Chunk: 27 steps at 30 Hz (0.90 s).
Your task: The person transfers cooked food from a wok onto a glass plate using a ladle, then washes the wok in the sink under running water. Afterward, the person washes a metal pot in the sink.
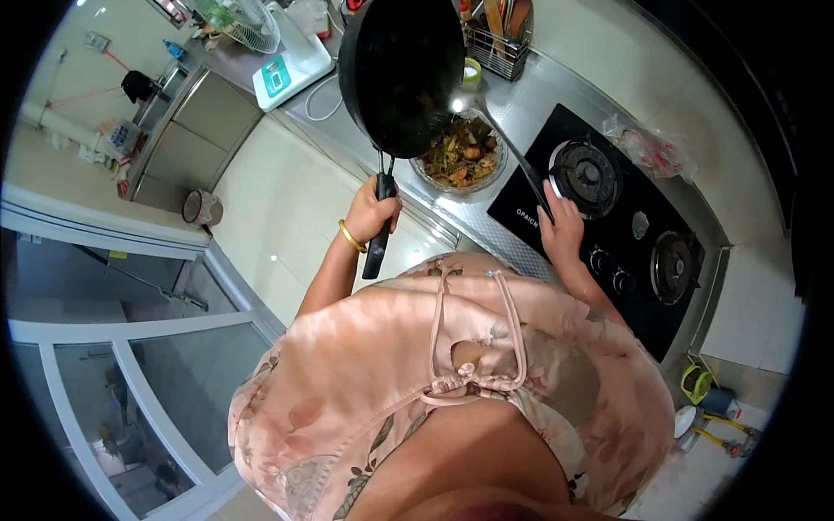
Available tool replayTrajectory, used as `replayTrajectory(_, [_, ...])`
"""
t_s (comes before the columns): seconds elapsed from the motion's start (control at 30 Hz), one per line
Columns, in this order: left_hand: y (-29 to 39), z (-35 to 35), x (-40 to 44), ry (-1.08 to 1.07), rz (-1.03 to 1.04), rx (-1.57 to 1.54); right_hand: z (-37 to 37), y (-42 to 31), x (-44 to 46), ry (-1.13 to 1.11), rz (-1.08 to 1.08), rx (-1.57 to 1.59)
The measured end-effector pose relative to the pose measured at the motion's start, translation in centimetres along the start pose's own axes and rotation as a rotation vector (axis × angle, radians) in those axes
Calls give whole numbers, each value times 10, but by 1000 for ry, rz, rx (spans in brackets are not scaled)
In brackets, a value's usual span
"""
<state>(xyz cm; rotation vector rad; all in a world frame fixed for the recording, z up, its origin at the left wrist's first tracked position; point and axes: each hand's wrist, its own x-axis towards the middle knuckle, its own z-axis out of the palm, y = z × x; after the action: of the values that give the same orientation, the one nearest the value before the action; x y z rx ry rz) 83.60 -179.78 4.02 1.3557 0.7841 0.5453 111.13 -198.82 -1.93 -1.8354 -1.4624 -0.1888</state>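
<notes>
Single head-worn view, facing forward and down, over both hands [565,227], edges seemingly too dark.

The handle [375,254] in the left fingers [388,206] looks like smooth black plastic, and the pan [404,69] beyond them is dark and mostly matt inside. From the right fingers [558,201] runs a shiny metal ladle [512,156]; beside them the stove [610,231] is glossy black, the bag [647,146] past it crinkled clear plastic.
</notes>
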Motion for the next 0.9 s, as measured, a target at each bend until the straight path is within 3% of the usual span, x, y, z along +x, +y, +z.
replayTrajectory(0.17, [4,-2,-1,-50,-12,-111,22,-35,90,135,54,251])
replayTrajectory(0.3, [6,-6,-5,-111,-27,-133,33,-55,131,161,34,274])
replayTrajectory(0.63, [11,-13,-7,-110,-32,-226,-1,-24,52,-138,14,28])
replayTrajectory(0.73, [12,-11,-5,-121,-39,-253,7,-37,83,-26,137,323])
replayTrajectory(0.8, [11,-6,-6,-137,-51,-288,15,-58,115,-84,373,587])
replayTrajectory(0.9, [15,0,-5,-162,-61,-300,41,-78,141,-45,503,866])
